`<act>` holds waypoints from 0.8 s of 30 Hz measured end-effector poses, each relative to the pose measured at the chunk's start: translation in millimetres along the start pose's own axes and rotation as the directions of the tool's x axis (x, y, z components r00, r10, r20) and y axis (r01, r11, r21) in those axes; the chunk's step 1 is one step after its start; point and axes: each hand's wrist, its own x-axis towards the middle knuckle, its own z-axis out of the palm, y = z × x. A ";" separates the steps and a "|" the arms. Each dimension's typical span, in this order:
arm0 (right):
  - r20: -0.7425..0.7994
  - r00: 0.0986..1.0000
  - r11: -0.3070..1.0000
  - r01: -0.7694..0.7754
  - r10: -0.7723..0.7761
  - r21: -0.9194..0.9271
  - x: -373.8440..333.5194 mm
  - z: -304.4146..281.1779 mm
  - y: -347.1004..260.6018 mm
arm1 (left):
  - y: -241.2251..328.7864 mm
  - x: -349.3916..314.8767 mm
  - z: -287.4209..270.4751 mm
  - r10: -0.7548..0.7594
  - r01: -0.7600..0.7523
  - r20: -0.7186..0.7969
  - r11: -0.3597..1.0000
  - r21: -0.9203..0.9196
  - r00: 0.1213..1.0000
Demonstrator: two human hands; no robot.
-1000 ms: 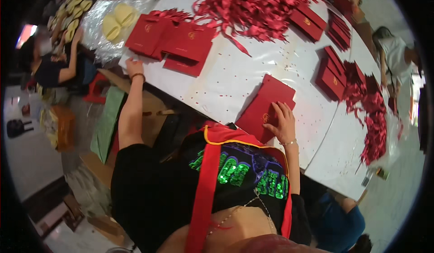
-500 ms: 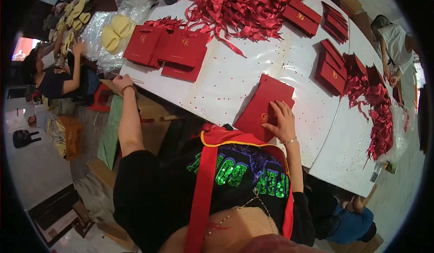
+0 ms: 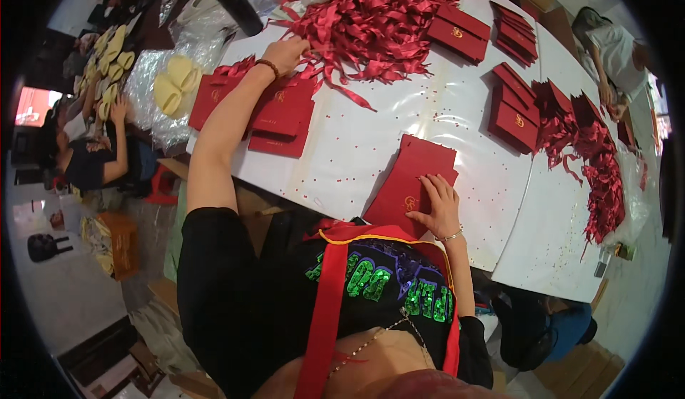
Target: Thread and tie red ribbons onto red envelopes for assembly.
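My left hand (image 3: 287, 55) is stretched out to the near left edge of a large heap of red ribbons (image 3: 378, 24), its fingers closed. A thin stick sticks out from them; its tip blurs against the ribbons. My right hand (image 3: 437, 205) lies on a fanned stack of flat red paper bags (image 3: 426, 158) at the table's near edge. Its fingers are stretched out over the top bag, beside a gold emblem. Under my left forearm, more red bags (image 3: 289, 117) lie in overlapping piles.
A black cylindrical bottle (image 3: 240, 9) stands at the far left, near yellow slippers (image 3: 175, 85) on clear plastic. More red bags (image 3: 512, 110) and ribboned bags (image 3: 599, 164) line the right side. Red dots are scattered over the white table (image 3: 342, 206). Other people work around it.
My left hand has swung from beyond the table's left edge, forward and right, to the ribbon heap. My right hand stays on the stack of bags. The view has shifted slightly.
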 end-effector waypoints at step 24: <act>0.045 0.997 0.998 -0.063 0.062 0.026 8.2 -5.6 -4.4 | 102.2 243.2 77.1 -0.512 0.592 0.333 0.776 -0.215 0.792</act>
